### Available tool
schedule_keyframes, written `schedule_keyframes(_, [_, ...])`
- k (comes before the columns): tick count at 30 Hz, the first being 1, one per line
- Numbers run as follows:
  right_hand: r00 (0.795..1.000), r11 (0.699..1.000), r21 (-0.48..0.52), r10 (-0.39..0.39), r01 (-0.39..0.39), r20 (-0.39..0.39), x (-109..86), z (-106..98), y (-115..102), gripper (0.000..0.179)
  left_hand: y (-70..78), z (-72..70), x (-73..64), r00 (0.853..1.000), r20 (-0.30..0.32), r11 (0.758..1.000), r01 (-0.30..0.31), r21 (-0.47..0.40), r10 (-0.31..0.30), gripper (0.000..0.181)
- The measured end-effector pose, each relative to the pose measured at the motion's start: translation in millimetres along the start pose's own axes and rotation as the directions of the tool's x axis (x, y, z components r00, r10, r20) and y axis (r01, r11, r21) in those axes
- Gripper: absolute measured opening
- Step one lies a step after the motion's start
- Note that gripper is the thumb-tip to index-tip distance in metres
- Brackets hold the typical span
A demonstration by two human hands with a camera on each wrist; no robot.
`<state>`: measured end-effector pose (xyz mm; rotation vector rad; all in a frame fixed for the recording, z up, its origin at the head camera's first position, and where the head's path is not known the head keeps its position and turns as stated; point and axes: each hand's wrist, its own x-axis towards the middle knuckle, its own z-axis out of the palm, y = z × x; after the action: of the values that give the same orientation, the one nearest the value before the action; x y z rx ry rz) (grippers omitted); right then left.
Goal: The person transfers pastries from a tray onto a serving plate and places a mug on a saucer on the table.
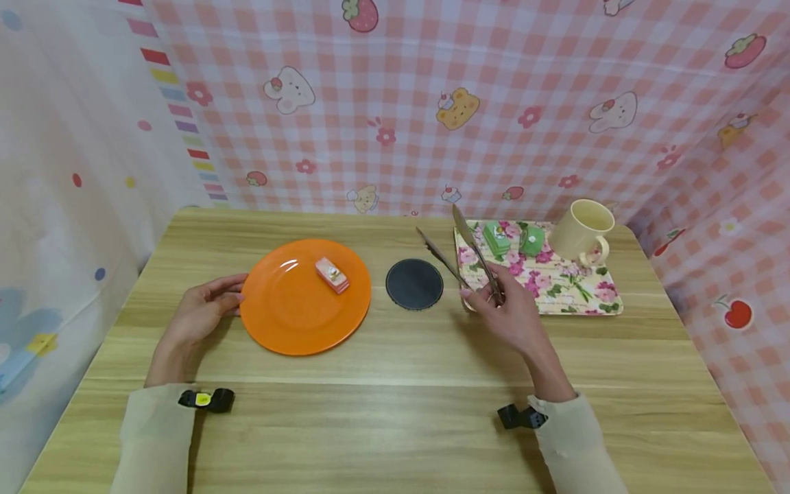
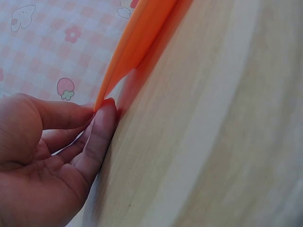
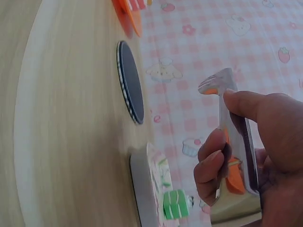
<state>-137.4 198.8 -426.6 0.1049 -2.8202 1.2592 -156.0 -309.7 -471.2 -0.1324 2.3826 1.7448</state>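
On the left of the table lies an orange plate, and on its upper right part sits a small pink toy cake slice. My left hand pinches the plate's left rim between thumb and fingers, as the left wrist view shows from close by. Metal serving tongs are gripped in my right hand. Their two arms stand apart with nothing between the tips, pointing away over the left edge of a floral tray. On that tray are a green cake slice and a round green cake.
A cream mug stands at the tray's back right, its handle toward the front. Between plate and tray lies a round dark coaster. Behind the table's far edge hangs a pink checked cloth.
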Motion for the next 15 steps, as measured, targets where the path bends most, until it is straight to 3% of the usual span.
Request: schedule_keyframes(15, [0.993,0.995,-0.012,0.098,-0.099,-0.069,-3.6,-23,24,0.072,-2.3,0.8,2.1,1.000,-0.001,0.998,-0.001,-0.057,0.001,0.048])
